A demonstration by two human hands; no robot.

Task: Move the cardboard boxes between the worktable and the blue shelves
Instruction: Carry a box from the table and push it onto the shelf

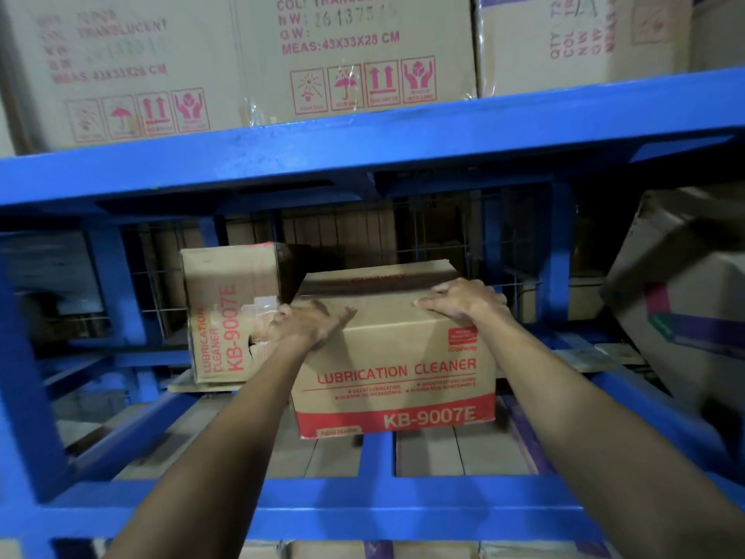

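Observation:
A cardboard box (397, 369) printed "LUBRICATION CLEANER KB-9007E" in red sits on the middle level of the blue shelves (363, 506). My left hand (310, 322) presses against its upper left corner. Over its top right edge lies my right hand (463, 302), fingers spread on the lid. Both arms reach forward into the shelf. A second box of the same kind (225, 312) stands on end just behind and to the left, its front torn.
Large cardboard cartons (354, 54) with red handling symbols fill the upper shelf above a blue beam (363, 151). A tilted carton (681, 300) leans at the right. Wire mesh (443, 240) backs the level. More boxes show below through the frame.

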